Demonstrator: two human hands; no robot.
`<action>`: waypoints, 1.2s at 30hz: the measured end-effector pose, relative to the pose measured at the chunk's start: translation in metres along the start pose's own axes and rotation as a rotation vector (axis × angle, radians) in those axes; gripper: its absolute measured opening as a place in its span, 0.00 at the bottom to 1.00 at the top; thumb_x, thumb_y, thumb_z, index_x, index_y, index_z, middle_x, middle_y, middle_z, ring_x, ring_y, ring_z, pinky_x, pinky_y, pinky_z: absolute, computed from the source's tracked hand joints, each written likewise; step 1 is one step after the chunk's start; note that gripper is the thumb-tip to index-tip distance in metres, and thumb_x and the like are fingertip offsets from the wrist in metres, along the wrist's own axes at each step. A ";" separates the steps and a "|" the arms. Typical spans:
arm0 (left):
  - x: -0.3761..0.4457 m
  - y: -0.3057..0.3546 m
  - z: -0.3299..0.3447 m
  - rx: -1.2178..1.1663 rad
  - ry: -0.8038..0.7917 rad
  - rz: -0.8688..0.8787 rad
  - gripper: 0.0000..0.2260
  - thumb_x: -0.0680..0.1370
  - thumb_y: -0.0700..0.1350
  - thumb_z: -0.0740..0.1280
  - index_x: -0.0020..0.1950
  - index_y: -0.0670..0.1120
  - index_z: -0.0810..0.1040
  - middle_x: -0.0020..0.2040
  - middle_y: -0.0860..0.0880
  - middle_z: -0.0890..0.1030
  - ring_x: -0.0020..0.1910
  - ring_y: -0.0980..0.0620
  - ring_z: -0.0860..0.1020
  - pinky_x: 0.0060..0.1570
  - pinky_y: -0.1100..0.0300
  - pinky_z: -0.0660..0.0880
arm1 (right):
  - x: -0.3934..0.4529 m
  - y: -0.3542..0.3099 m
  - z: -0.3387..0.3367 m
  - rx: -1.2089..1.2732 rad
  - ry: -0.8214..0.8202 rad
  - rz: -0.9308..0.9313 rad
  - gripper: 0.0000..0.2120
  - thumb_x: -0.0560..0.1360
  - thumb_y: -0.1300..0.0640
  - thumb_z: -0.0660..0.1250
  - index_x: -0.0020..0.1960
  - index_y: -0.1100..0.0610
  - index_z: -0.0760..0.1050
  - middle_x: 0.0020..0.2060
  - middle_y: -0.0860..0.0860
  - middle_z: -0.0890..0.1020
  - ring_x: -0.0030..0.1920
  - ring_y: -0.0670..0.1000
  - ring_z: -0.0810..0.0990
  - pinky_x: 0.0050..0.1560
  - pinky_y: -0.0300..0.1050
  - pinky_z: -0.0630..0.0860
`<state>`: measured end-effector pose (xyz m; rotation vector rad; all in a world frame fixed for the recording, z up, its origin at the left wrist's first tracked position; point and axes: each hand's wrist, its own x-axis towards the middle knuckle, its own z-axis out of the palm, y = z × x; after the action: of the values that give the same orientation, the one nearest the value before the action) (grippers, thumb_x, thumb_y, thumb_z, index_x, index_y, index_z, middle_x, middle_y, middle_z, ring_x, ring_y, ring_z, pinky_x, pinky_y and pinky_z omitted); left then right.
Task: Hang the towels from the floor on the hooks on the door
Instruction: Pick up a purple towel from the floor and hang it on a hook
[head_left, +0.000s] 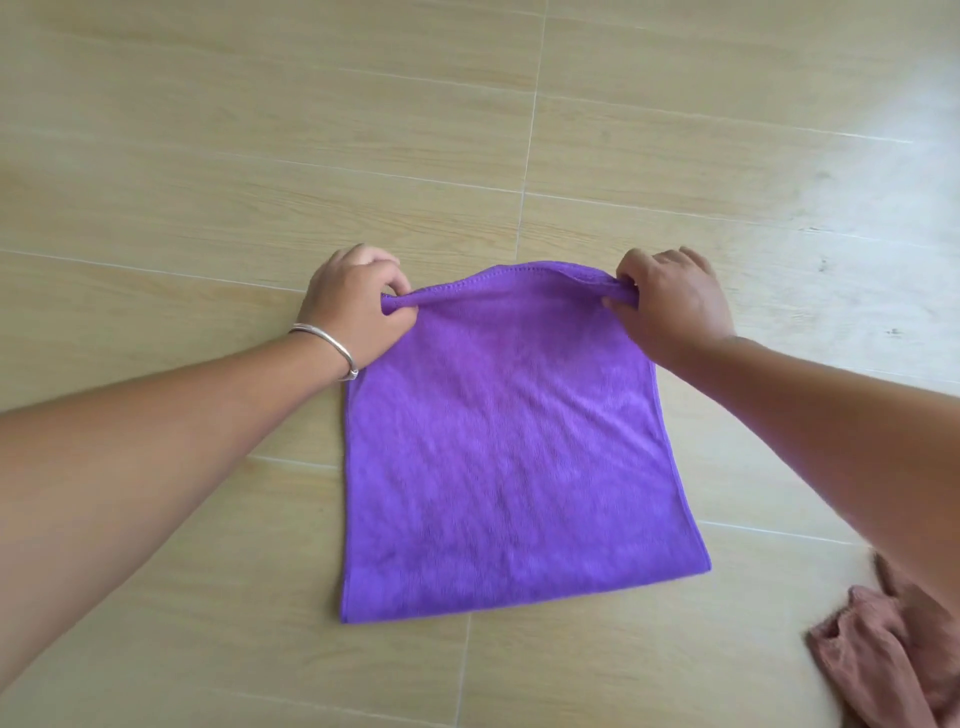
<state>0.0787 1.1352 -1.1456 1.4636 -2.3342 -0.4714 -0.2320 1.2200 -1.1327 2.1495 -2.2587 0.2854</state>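
Purple towel (498, 457) pinched at far corners by left hand (353, 306) and right hand (675, 306), both grips clenched on cloth. Spread flat over tan floor (208, 156). Silver bracelet (332, 348) at left wrist. Brown cloth (883, 649) crumpled nearby, lower right.

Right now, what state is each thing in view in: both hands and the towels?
left hand: pinching the purple towel's far left corner.
right hand: pinching its far right corner.
purple towel: spread flat on the floor, far edge lifted slightly between the hands.
brown towel: crumpled on the floor at lower right, untouched, partly out of frame.
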 end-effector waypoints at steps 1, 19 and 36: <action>-0.006 0.001 -0.007 -0.029 0.012 0.089 0.04 0.68 0.44 0.71 0.41 0.45 0.80 0.55 0.46 0.79 0.58 0.42 0.74 0.59 0.53 0.68 | -0.004 0.001 -0.007 0.019 0.050 -0.073 0.07 0.74 0.56 0.69 0.45 0.60 0.74 0.38 0.57 0.80 0.47 0.61 0.77 0.61 0.54 0.65; -0.162 -0.025 -0.005 0.005 -0.306 0.332 0.13 0.72 0.53 0.66 0.52 0.49 0.81 0.54 0.49 0.79 0.55 0.47 0.77 0.55 0.53 0.71 | -0.192 0.017 0.024 0.066 -0.415 -0.712 0.13 0.63 0.50 0.69 0.47 0.51 0.80 0.50 0.47 0.81 0.57 0.52 0.78 0.67 0.58 0.66; -0.038 0.023 0.031 -0.071 -0.554 -0.051 0.06 0.71 0.50 0.74 0.44 0.52 0.80 0.54 0.48 0.77 0.53 0.50 0.74 0.55 0.61 0.70 | -0.175 0.012 0.023 0.092 -0.315 -0.652 0.09 0.67 0.49 0.66 0.43 0.51 0.82 0.44 0.47 0.81 0.52 0.52 0.80 0.68 0.55 0.66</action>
<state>0.0623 1.1821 -1.1669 1.5038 -2.6492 -1.0796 -0.2313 1.3909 -1.1797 2.9917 -1.5258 0.0341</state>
